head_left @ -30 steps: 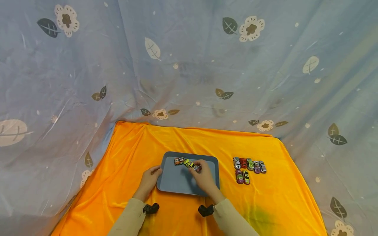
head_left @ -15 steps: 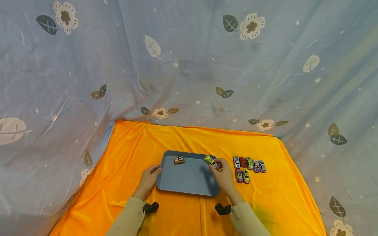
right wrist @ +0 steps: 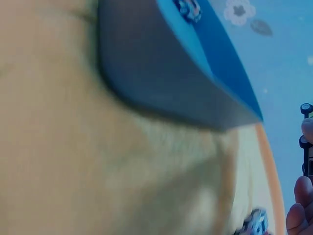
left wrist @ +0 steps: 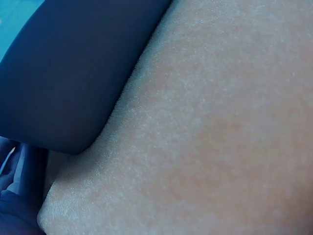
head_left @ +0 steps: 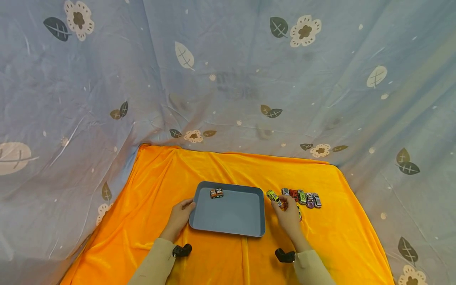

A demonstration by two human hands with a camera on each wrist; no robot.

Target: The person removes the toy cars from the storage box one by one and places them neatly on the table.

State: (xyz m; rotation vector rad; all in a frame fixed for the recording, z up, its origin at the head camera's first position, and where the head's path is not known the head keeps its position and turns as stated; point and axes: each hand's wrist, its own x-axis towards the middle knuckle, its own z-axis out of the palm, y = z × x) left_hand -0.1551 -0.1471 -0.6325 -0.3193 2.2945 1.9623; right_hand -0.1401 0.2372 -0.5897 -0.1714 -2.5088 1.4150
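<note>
My left hand (head_left: pixel 179 217) grips the left side of a blue-grey tray (head_left: pixel 228 228), its thumb at the rim. The tray's dark outer wall (left wrist: pixel 73 73) fills the upper left of the left wrist view, with part of the hand at the lower left corner. An orange and white toy car (head_left: pixel 216 193) stands in the tray near its back left. Beyond the tray's right edge, my right hand (head_left: pixel 290 218) pinches a yellow-green toy car (head_left: pixel 273 196) between thumb and fingers. Its wheels (right wrist: pixel 305 142) show at the right edge of the right wrist view.
Several toy cars stand close together right of the tray, among them a red one (head_left: pixel 293 194), a green one (head_left: pixel 301 196) and a purple one (head_left: pixel 310 200). My right hand partly hides the nearer ones. Orange cloth (head_left: pixel 171 170) covers the table; a patterned curtain (head_left: pixel 228 99) hangs behind.
My right hand has carried the yellow-green car from over the tray rightward past its right edge, toward the other cars. My left hand and the tray have stayed in place.
</note>
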